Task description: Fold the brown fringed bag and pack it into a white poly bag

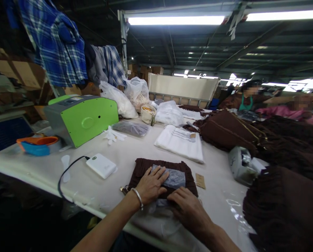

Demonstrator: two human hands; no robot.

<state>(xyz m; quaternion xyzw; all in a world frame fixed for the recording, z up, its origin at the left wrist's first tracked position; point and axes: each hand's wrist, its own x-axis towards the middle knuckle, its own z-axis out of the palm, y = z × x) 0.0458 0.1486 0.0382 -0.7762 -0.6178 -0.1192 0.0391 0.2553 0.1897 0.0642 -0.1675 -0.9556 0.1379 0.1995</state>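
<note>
My left hand (151,185) lies flat on a folded dark brown garment (143,171), its fingers resting on a clear plastic bag (173,177) over the fabric. A metal bangle (138,197) circles that wrist. My right hand (188,206) presses flat on the lower edge of the garment and plastic, close to my left hand. Neither hand grips anything. A small kraft paper tag (200,181) lies on the white table (135,206) just beyond my right hand. Part of the plastic is hidden under my hands.
A white power bank (101,165) with a black cable sits to the left. Further back are a green-and-grey machine (82,119) and a white folded package (178,143). Heaped brown garments (285,210) fill the right side. Co-workers (247,99) sit far right.
</note>
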